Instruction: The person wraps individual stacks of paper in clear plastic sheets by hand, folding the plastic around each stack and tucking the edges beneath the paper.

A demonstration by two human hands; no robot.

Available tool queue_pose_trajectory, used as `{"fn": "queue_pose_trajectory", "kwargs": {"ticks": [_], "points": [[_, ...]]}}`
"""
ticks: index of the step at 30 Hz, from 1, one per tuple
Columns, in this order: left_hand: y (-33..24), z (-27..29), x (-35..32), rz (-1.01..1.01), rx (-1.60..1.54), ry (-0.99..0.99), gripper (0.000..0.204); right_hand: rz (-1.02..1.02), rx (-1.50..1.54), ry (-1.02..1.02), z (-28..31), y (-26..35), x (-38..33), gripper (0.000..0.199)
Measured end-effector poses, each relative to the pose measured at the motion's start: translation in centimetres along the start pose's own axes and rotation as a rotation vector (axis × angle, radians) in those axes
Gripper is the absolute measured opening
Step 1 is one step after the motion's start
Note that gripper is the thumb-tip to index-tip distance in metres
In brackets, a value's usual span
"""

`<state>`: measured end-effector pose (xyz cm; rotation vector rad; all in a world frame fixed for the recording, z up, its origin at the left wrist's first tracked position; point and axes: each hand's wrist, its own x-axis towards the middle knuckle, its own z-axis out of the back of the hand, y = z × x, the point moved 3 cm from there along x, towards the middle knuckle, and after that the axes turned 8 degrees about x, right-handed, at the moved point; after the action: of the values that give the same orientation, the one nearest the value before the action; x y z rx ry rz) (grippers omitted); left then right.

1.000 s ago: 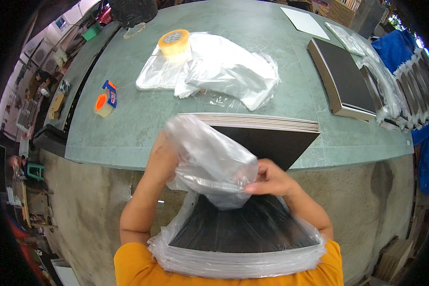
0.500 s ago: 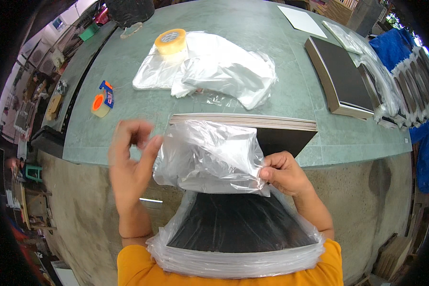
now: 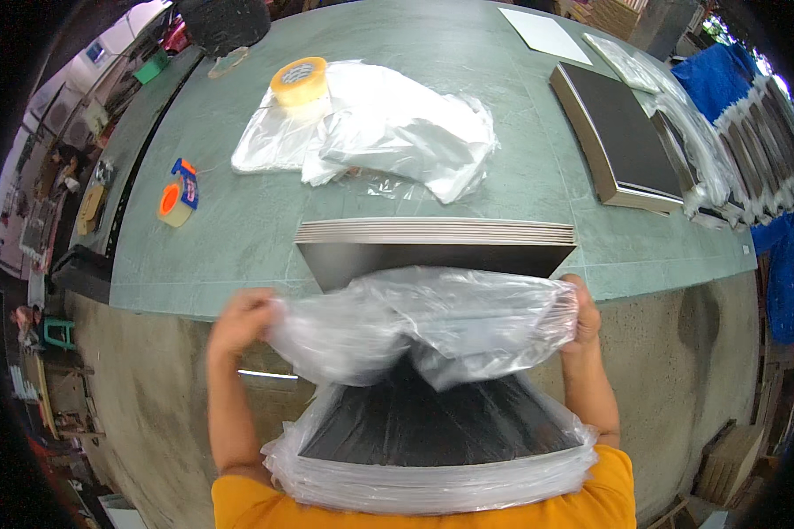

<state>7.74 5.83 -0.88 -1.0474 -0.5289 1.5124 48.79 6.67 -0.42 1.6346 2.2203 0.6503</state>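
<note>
A clear plastic bag [image 3: 468,322] is stretched sideways between my hands, its left part smeared by motion. My left hand [image 3: 245,319] is closed on one end of it, and my right hand [image 3: 584,316] grips the bunched other end. Just beyond the bag, a stack of black panels [image 3: 437,234] with pale edges leans at the table's near edge; the bag hides its lower part. Below the bag, against my body, rests a pile of black panels wrapped in clear plastic [image 3: 432,432].
On the green table [image 3: 415,35] lie a heap of plastic bags [image 3: 397,123], a yellow tape roll [image 3: 298,81] and a tape dispenser [image 3: 178,196]. Dark boards [image 3: 622,132] are stacked at right, beside wrapped panels [image 3: 763,154]. A white sheet [image 3: 543,35] lies farther back.
My left hand has taken hold of the bag and moved down. My right hand has moved right, and the bag is now pulled wide and lower, uncovering more of the leaning panels.
</note>
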Motion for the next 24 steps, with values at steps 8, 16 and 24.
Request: {"fn": "queue_pose_trajectory", "kwargs": {"ticks": [8,16,24], "points": [[-4.0,3.2,-2.5,-0.4,-0.44,-1.099,0.011,-0.365,-0.488,0.278,-2.9,-3.1,1.6,0.014],[-1.8,-7.6,-1.7,-0.671,0.722,-0.037,0.011,-0.105,-0.035,0.098,-2.8,-0.7,1.3,0.012],[19.0,1.8,-7.3,0.479,1.344,0.431,0.02,0.102,-0.249,-0.388,2.5,4.4,-1.6,0.017]]}}
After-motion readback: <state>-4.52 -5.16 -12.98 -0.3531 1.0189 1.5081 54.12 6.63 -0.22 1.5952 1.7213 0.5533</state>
